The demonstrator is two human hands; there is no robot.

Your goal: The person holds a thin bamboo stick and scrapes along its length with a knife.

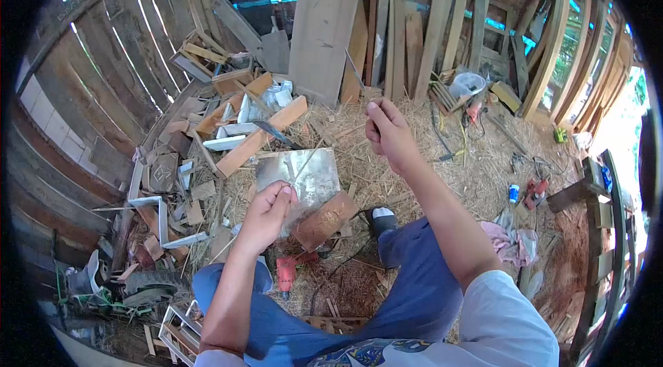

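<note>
My left hand (266, 214) is closed round a thin wooden stick (302, 168), which slants up and to the right above a shiny metal sheet (323, 168). My right hand (388, 133) is raised to the right and closed in a fist. From its top rises a knife (353, 67) with a narrow grey blade, tilted up and left; most of its handle is hidden by the fingers. A brown wooden block (324, 220) rests on the sheet's lower edge, just right of my left hand. A dark curved blade (275, 133) lies beyond the sheet.
A red power tool (286, 273) lies between my legs. Wood offcuts (200, 125) and a long plank (262, 138) are piled at the left. Boards (328, 22) lean at the back. Another red tool (534, 194) and a pink cloth (512, 243) lie at the right, amid shavings.
</note>
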